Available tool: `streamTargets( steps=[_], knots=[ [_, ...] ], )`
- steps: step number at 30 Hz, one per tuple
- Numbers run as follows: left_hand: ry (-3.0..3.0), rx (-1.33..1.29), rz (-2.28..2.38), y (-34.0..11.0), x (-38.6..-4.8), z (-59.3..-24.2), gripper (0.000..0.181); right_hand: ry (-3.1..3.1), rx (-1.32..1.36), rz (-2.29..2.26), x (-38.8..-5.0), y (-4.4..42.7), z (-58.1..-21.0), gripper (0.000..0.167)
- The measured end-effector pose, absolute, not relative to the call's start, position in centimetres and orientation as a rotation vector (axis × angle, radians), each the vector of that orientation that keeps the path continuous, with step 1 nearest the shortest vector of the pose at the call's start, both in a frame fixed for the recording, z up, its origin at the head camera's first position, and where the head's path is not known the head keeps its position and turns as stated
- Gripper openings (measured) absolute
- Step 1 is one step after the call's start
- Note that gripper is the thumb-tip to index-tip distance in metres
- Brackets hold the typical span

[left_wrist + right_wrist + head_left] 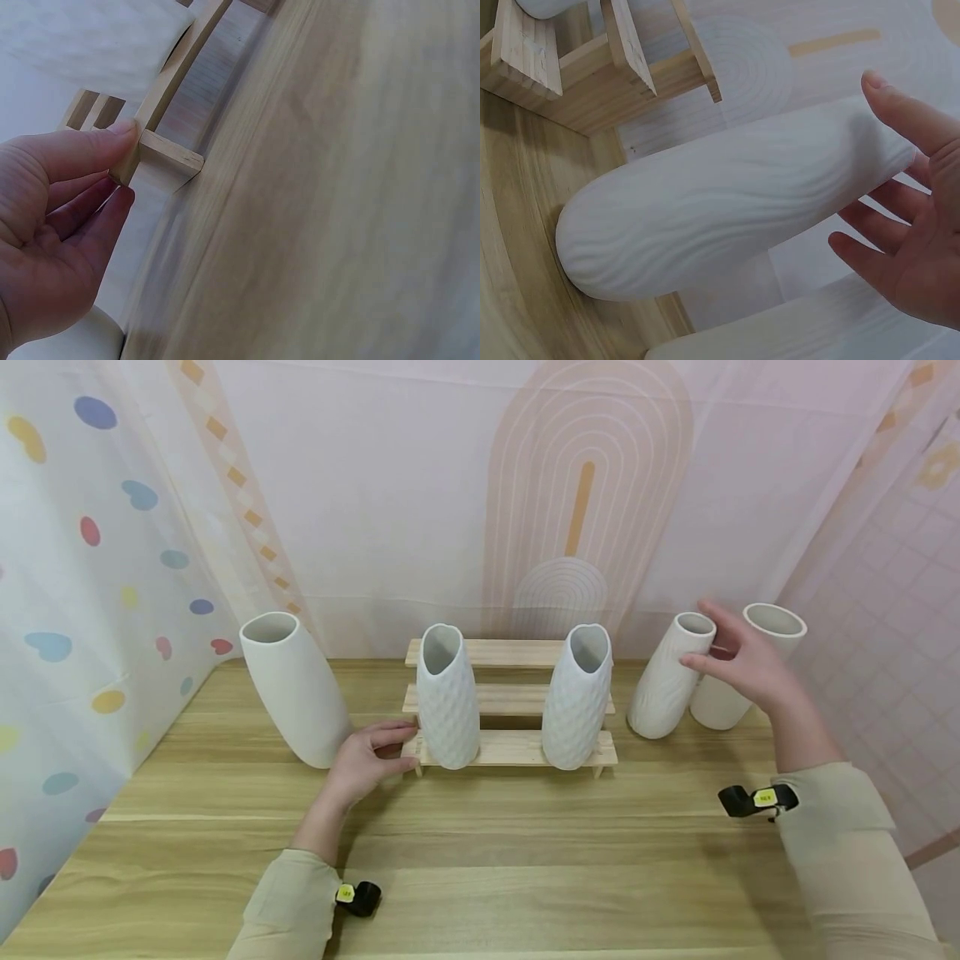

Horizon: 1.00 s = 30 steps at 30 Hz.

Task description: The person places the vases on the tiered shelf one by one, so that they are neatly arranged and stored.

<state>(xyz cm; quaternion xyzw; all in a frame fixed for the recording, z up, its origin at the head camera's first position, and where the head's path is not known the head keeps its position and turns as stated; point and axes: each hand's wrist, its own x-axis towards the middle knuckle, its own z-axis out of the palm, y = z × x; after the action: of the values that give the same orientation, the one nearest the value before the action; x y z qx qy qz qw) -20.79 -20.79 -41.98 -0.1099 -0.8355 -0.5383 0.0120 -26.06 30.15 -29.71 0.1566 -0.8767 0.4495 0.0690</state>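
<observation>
Both sides were busy: left hand pinched the rack by its near left corner, right hand spread wide around the rippled vase, right of it! Even pressure seemed wisest.

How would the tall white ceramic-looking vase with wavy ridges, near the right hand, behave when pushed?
The tall white wavy-ridged vase would probably tip if pushed near its top, being tall and narrow. It looks like rigid ceramic, so falling could chip it. Its ridged surface might aid grip.

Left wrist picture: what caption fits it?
Left hand pinching the end of a wooden stand bearing a textured white vase.
</observation>
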Motion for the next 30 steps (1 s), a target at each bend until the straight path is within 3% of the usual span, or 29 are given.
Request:
streamTargets(
  steps=[11,30],
  knots=[
    [-2.611,-0.343,-1.678,-20.7,-20.7,-41.9,0.045,-2.533,0.509,1.492,-26.7,30.2,-30.2,0.062],
    [-2.602,-0.357,-1.662,-20.7,-20.8,-42.2,0.046,-2.599,0.399,1.254,-24.8,29.7,-29.7,0.055]
  ],
)
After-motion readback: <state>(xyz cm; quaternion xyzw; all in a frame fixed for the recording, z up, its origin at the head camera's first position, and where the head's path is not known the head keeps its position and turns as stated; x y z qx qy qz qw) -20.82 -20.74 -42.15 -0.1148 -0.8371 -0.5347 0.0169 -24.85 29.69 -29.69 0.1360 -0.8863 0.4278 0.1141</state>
